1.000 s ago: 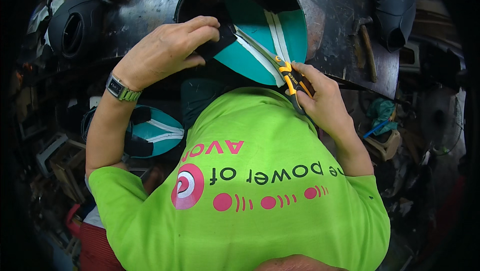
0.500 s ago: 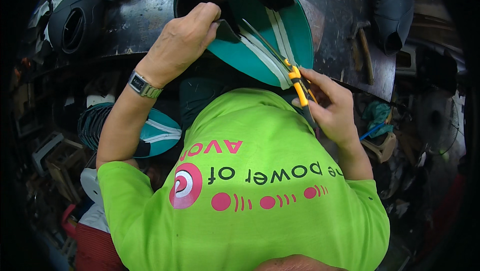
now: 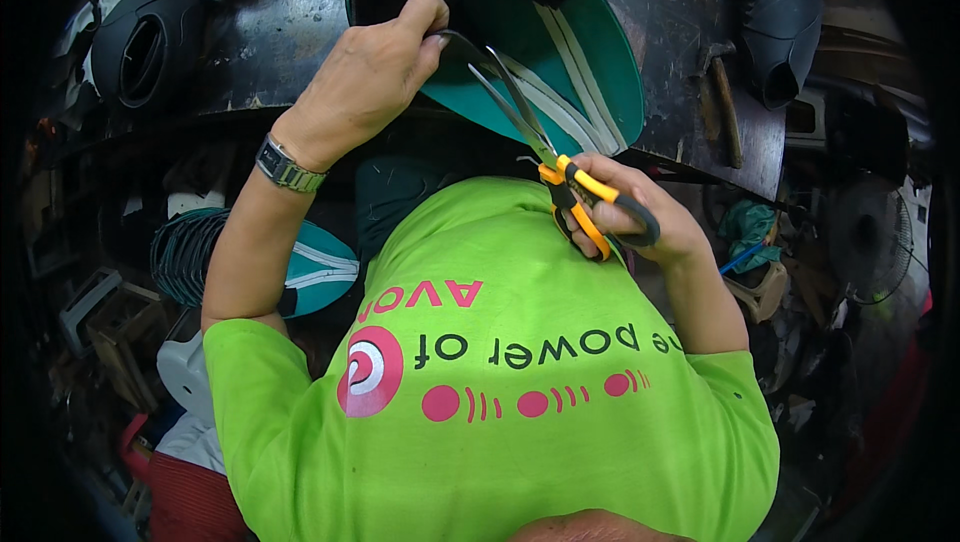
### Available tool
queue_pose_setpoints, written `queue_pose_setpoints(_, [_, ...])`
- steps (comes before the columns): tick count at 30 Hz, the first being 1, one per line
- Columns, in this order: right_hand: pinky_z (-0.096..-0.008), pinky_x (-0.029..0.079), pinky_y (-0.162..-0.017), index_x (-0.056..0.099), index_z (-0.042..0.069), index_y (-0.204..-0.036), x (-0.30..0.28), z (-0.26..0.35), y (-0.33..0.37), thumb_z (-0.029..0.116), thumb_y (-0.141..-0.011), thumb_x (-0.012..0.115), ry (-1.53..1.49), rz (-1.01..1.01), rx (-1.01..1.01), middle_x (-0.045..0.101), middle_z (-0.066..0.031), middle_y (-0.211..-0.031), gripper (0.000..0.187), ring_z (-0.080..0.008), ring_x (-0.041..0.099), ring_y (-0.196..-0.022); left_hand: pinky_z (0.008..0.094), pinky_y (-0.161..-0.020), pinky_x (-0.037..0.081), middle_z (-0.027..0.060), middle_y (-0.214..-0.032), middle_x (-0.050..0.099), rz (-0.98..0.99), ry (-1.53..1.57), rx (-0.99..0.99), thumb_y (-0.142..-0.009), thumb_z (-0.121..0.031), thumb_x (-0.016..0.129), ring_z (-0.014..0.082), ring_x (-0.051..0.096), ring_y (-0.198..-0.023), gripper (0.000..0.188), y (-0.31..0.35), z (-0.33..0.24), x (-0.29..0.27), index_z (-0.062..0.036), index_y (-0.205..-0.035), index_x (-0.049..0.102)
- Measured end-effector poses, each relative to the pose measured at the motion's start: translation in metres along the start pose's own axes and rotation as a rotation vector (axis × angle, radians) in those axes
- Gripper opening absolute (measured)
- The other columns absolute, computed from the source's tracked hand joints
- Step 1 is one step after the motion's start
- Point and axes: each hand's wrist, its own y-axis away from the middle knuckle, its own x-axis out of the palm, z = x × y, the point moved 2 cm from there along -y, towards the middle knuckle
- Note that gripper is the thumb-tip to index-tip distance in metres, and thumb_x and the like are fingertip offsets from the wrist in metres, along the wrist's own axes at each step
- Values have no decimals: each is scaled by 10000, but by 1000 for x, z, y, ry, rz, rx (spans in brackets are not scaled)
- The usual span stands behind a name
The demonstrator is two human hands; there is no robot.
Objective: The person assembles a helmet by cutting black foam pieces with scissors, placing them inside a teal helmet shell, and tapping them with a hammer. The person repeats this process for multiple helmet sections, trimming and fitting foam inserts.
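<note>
Pinching a dark flap (image 3: 462,39) at the teal piece (image 3: 615,62) with the left hand (image 3: 375,67), fingertips closed on the edge, at upper centre of the frame over the table (image 3: 270,47). Holding scissors (image 3: 548,150) in the right hand (image 3: 662,207), right of centre, grip wrapped around the yellow-and-black handles — blades parted, pointing up and left near the flap; impossible to tell whether touching. Probably trimming near the white strips (image 3: 580,62), between snips. Next, best draw the flap taut — then set the blades to its edge, clear of the fingertips.
</note>
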Motion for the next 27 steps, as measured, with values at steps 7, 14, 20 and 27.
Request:
queue_pose_setpoints(7, [-242,520,-530,553,-28,-1280,-20,-11,-20,389,-938,726,-186,116,33,650,-103,-838,566,-143,636,-585,399,-780,590,145,-1142,611,104,158,183,-916,-33,688,356,686,-895,226,12,1,-5,-63,-1099,560])
queue_pose_setpoints(14, [-228,477,-475,568,-35,-1215,-16,-12,-22,350,-946,734,-369,92,10,642,-111,-804,497,-152,618,-531,352,-855,577,102,-1218,551,176,107,327,-813,-19,780,267,639,-1003,276,24,5,-3,-59,-1038,626])
queue_pose_setpoints(20, [-185,433,-454,545,-50,-1273,-20,-19,-19,293,-919,787,-351,25,33,648,-133,-820,549,-125,589,-503,352,-842,579,101,-1184,559,154,144,335,-800,-13,788,261,635,-982,270,27,8,-4,-58,-1026,647])
queue_pose_setpoints(27, [-189,434,-461,618,-22,-1171,-22,-18,-20,168,-892,809,-270,-45,49,644,-58,-786,389,-82,563,-495,348,-819,578,101,-1141,566,118,142,333,-783,5,793,260,636,-969,275,27,6,-2,-57,-1008,649])
